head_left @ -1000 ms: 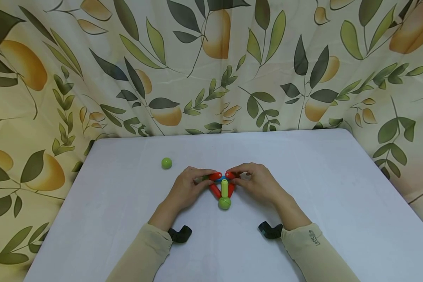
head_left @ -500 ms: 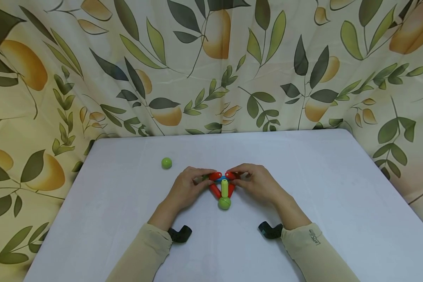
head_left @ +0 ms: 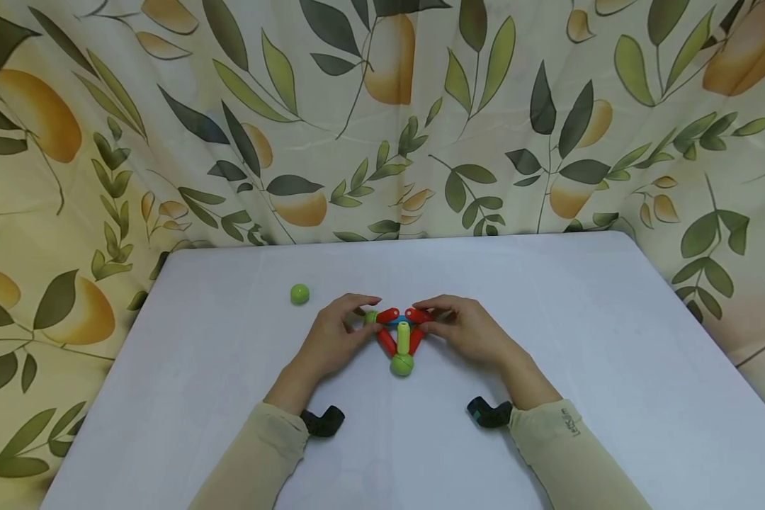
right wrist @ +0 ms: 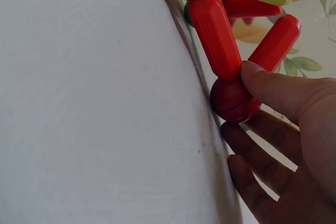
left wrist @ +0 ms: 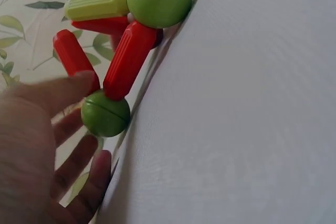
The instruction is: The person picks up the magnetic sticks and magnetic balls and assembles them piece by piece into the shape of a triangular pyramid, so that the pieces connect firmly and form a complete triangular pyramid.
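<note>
A toy frame of magnetic rods and balls stands mid-table between both hands. Its front green ball (head_left: 401, 365) carries a yellow-green rod (head_left: 404, 338) tilted upward, with red rods running back to each side. A blue rod (head_left: 402, 320) shows at the back. My left hand (head_left: 334, 336) has its thumb by the left green ball (left wrist: 105, 114), touching a raised red rod (left wrist: 75, 55); its index finger is lifted clear and the other fingers are loosely spread. My right hand (head_left: 468, 329) pinches the other raised red rod (right wrist: 275, 43) close to a dark red ball (right wrist: 233, 98).
A loose green ball (head_left: 299, 294) lies on the white table (head_left: 229, 397), to the left beyond the left hand. Behind the table hangs a curtain (head_left: 357, 156) printed with fruit and leaves. Black wrist cameras sit at both sleeves.
The left index finger has lifted off its red rod and the left hand has drawn slightly left, uncovering the green ball there. The right hand keeps its place. The head view shifts slightly.
</note>
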Motion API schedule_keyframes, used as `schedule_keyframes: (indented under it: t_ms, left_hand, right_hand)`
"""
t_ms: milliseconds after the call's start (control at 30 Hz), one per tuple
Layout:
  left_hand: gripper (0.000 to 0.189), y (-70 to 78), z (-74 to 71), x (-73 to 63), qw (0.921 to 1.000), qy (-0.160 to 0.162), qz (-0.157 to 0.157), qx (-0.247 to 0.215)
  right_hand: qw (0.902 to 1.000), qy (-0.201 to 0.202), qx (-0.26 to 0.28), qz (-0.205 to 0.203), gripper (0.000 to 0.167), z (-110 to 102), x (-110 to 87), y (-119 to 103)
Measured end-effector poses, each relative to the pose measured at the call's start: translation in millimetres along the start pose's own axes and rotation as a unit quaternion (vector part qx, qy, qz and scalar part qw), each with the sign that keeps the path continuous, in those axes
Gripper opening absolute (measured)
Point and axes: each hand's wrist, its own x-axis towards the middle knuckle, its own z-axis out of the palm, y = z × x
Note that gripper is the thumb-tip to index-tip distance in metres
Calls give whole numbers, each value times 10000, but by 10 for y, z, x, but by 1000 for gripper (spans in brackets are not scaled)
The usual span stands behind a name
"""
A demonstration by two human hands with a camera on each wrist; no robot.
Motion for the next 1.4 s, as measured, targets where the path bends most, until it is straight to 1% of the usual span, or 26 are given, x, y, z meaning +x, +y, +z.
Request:
schedule_keyframes:
  t_ms: [67,100,133,200,233,267,333,367,400,433,467,500,567,633,700,767,900,1100,1267,1400]
  left_hand:
    - [42,-8,-30,13,9998,188,17,-19]
    - [40,-10,-53,20,9994,351,-3,-50]
    - [38,-16,-80,30,9983,583,-18,-63]
    - [32,-26,-152,50,9924,1226,-97,-107]
    - [30,-37,-194,60,9867,1614,-159,-92]
    - [28,-51,-239,72,9795,2001,-231,-78]
    - [28,-88,-328,89,9620,2689,-466,32]
    - [29,-113,-369,95,9539,2933,-634,83]
    - [31,-142,-403,97,9479,3079,-807,143]
    - [33,-167,-435,96,9436,3145,-1016,165]
    - [36,-194,-462,93,9417,3134,-1211,179]
    - [39,-222,-484,89,9419,3057,-1380,189]
    - [45,-271,-512,77,9463,2763,-1667,202]
    - [48,-301,-530,65,9515,2476,-1818,185]
    - [47,-329,-536,64,9549,2294,-1875,193]
    - [43,-338,-539,67,9564,2221,-1885,187]
    - [39,-338,-539,77,9579,2193,-1845,173]
    - [38,-325,-539,84,9572,2269,-1792,158]
    - [37,-291,-536,77,9556,2416,-1685,-107]
    - [36,-201,-516,66,9564,2465,-1540,-285]
  right_hand:
    - [10000,-23,44,16,37,-1,4,22]
    - [10000,-39,74,28,37,-1,7,30]
    - [9999,-55,108,64,37,-3,9,37]
    - [9997,-84,174,130,36,-4,17,51]
    - [9996,-94,196,152,35,-5,20,52]
    - [9996,-94,196,177,35,-5,25,55]
    - [9996,-91,205,196,35,-7,32,58]
    - [9995,-85,213,223,35,-7,35,55]
    - [9994,-82,228,231,35,-8,37,55]
    - [9994,-78,244,240,35,-8,38,54]
    - [9993,-75,250,251,35,-7,39,55]
    - [9993,-76,265,247,35,-8,38,53]
    - [9992,-71,306,263,35,-9,39,55]
    - [9991,-58,327,254,35,-11,38,59]
    - [9990,-42,352,254,35,-17,36,63]
    - [9989,-31,376,267,35,-23,32,66]
    - [9985,-22,446,315,35,-31,27,78]
    - [9980,-33,516,364,34,-18,36,117]
    - [9976,-33,624,304,36,10,45,131]
    - [9975,-38,643,294,35,36,44,123]
